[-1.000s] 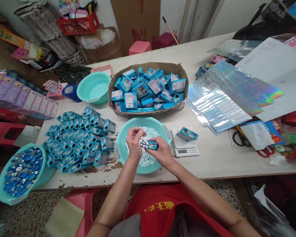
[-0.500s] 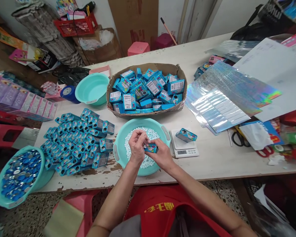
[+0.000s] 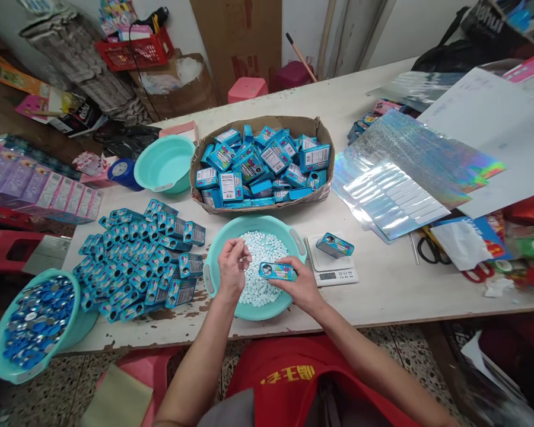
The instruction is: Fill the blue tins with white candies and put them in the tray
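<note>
Right hand: pinches small blue rectangular tin, level above round teal plastic basin of white tablets.
Left hand: fingers curled; contents unclear.
Advice: keep tin level, over basin.

A long pale table with a chipped near edge runs across the frame. On it, at centre, sits a teal basin of white pellets, a cardboard tray of blue boxes behind it, a small scale just right, stacked blue tins at left, and holographic sheets at upper right.
</note>
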A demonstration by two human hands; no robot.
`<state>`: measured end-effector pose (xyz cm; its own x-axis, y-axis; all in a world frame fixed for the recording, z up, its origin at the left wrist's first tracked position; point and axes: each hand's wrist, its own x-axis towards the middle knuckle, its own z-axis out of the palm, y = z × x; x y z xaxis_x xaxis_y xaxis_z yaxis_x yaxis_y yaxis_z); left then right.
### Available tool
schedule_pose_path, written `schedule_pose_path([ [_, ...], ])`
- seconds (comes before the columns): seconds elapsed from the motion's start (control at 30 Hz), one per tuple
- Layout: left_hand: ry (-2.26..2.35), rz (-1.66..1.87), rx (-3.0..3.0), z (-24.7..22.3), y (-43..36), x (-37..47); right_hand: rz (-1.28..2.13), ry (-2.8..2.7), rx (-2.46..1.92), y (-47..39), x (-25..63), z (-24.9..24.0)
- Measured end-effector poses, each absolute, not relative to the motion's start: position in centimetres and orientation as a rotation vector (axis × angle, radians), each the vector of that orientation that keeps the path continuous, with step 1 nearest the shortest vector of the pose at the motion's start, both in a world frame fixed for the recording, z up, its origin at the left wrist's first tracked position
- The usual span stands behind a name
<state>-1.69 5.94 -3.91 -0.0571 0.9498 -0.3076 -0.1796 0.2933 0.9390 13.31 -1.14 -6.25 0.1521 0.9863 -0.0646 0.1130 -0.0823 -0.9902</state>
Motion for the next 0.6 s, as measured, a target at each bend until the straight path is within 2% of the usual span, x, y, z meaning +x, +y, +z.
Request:
schedule_pose_path([
  [0.13,1.505,0.612,1.416,-6.9,6.1,-3.2,1.211,-1.087,-1.35,-3.3,15.6,-4.6],
  [0.23,1.458,0.658,1.668,-7.5,6.6,-0.2,1.265,-1.069,-1.371,-5.4,18.1,-4.2],
  [0.33,1.145,0.759,1.817,-7.0,7.2,6.3,1.271,-0.914,-1.507,-7.4,20.6,-4.6],
  [0.43,0.794,0.466,2.122,-6.8,7.8,13.1,1.191,-0.812,-1.68,-8.5,22.7,-5.0],
  [0.53,0.771,0.12,2.239,-6.9,9.0,16.2,1.059,-0.779,-1.775,-8.5,24.3,-5.4],
  [0.6,0.878,0.23,2.147,-6.1,9.9,15.1,0.956,-0.757,-1.799,-7.7,25.1,-5.9],
])
